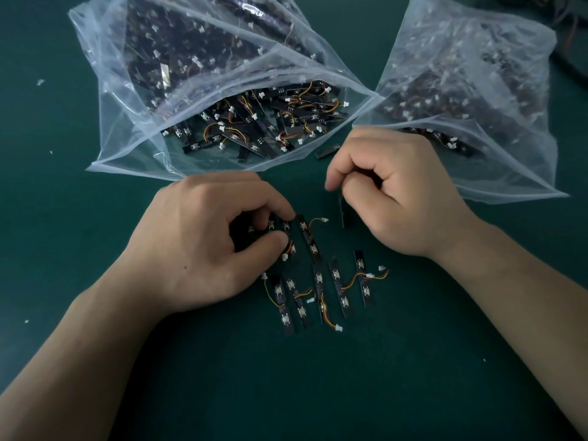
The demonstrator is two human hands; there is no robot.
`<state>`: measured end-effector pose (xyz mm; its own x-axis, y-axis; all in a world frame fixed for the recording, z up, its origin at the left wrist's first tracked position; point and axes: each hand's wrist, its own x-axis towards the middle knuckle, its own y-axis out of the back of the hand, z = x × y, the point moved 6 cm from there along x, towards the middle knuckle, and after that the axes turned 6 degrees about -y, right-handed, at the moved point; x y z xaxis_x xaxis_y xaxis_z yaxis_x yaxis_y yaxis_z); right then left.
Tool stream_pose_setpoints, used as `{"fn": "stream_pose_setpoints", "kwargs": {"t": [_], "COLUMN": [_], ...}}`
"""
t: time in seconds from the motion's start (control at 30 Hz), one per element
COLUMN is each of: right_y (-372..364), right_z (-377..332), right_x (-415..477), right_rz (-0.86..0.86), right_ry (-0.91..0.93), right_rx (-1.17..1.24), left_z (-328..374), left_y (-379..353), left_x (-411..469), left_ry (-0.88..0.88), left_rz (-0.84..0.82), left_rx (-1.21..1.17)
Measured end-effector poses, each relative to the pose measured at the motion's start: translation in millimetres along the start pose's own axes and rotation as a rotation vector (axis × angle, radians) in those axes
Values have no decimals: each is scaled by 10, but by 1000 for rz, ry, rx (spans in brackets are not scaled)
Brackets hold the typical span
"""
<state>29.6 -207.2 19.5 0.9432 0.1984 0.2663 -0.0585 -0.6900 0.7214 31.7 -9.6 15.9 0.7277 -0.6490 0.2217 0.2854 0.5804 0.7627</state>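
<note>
Dark green tabletop point(79, 237) with scattered white specks point(40, 81), dimly lit

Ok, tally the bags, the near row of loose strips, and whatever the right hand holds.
Clear plastic bags: 2
Near-row LED strips: 5
Strip pinched by the right hand: 1
Total: 8
The cluster of strips gripped by the left hand is partly hidden, so it is not counted.

Electronics assembly workshop: green bench mat point(95, 361), bagged LED boards point(254, 122).
</note>
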Motion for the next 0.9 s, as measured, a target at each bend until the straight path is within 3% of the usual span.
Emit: {"fn": "stream_pose_setpoints", "kwargs": {"t": [0.9], "right_y": [-67], "right_z": [73], "right_x": [-16], "right_rz": [-115], "right_ry": [-20], "right_rx": [-39], "left_z": [-5], "left_y": [-9], "left_x": [-1], "left_ry": [0], "left_rz": [-4], "left_rx": [6]}}
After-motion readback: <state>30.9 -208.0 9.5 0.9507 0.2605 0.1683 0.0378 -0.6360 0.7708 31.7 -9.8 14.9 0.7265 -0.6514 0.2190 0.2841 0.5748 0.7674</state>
